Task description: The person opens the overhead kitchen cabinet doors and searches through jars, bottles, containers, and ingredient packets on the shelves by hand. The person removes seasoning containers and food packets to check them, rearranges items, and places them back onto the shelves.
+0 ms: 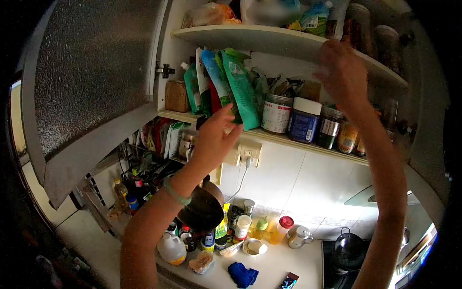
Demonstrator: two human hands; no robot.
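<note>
My left hand (217, 139) is raised at the lower shelf of an open wall cabinet, thumb and fingers apart. Just beyond its fingertips leans a teal pouch (240, 89), with a blue pouch (215, 72) and other bags beside it. Nothing shows in that hand. Higher up, my right hand (344, 74) is in front of the upper shelf's edge (284, 41), near a clear plastic bag (340, 18). Its fingers are blurred, and whether they hold anything cannot be seen. Below it stand a white-lidded blue jar (304, 120) and a labelled jar (276, 113).
The textured-glass cabinet door (96, 77) stands wide at the left. On the counter (298, 260) are a red-lidded bottle (282, 230), a blue cloth (242, 275), a phone (288, 281) and several bottles. A wok (348, 250) sits on the stove at the right.
</note>
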